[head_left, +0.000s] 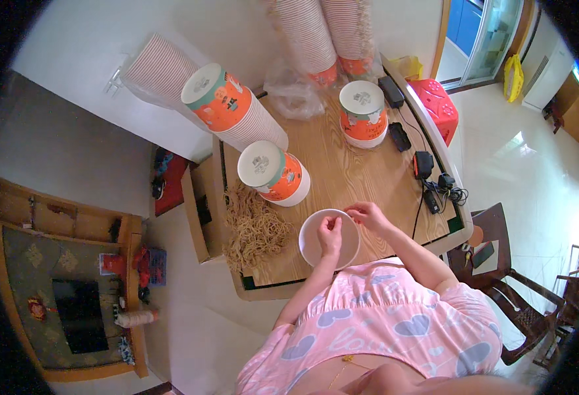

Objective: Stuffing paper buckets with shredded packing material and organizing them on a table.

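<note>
A white paper bucket (310,245) stands mouth up at the table's near edge, close against my body. My left hand (329,236) reaches over its mouth with the fingers pinched together; whatever is between them is too small to make out. At the bucket's far right rim, the fingertips of my right hand (367,216) are closed, and their hold is also unclear. To the left lies a loose heap of tan paper twine (258,227). Just beyond the heap, a short stack of orange and green printed buckets (283,176) sits upside down.
Taller upside-down bucket stacks (233,108) rise at the back left. Another short stack (363,115) stands at the far right. Wrapped stacks (306,36) and clear plastic (292,92) are by the wall. An orange-black charger (423,164) and cables (444,191) line the right edge.
</note>
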`<action>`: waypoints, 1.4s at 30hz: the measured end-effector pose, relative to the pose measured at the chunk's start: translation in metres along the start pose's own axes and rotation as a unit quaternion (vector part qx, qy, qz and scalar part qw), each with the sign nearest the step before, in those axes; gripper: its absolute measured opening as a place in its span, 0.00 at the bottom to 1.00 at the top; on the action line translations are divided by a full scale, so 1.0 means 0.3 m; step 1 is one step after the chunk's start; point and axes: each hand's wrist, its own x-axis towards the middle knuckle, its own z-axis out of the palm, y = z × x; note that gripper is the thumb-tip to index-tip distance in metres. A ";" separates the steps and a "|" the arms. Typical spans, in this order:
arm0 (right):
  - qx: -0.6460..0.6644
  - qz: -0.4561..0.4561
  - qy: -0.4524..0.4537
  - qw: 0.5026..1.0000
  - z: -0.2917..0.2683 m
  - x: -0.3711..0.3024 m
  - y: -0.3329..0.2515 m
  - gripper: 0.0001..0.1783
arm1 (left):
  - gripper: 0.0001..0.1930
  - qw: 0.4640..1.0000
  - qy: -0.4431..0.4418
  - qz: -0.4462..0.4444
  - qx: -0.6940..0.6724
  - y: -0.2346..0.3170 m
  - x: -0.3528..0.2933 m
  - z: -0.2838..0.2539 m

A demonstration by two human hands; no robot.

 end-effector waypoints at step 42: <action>-0.193 -0.075 0.031 0.978 0.023 0.093 -0.053 0.08 | 0.11 0.924 -0.259 0.059 0.274 0.157 0.177 -0.123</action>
